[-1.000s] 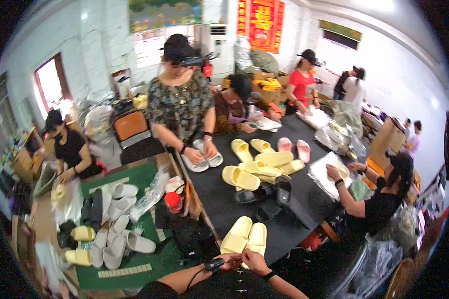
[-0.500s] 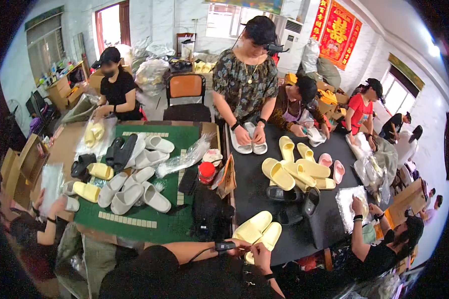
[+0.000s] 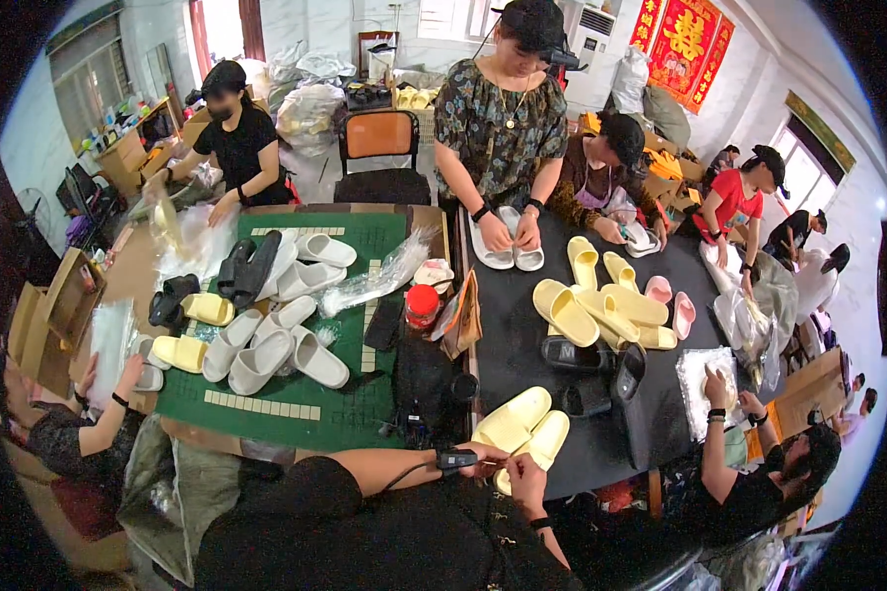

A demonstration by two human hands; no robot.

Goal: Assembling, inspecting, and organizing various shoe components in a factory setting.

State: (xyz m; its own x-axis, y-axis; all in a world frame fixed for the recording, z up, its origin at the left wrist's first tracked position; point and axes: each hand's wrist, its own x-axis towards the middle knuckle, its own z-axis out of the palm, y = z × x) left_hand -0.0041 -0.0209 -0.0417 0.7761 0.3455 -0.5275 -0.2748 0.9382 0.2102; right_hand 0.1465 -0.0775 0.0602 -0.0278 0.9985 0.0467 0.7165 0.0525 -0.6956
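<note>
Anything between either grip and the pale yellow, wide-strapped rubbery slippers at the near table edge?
Nothing visible: left grip and right grip are right by the near ends of the pale yellow slippers; contact unclear.

Slipper pair [image 3: 512, 421] on table [image 3: 503, 340], just before right hand [image 3: 528, 484], contact unclear; jar [image 3: 423, 307] farther off, leftward; mat [image 3: 350, 416] left of jar

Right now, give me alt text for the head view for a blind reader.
The wearer's left hand and right hand are close together at the near end of a pair of pale yellow slides on a black tabletop. Beyond lie more yellow slides, black slides and pink slides. At left, grey slides lie on a green surface; other people work nearby.
</note>
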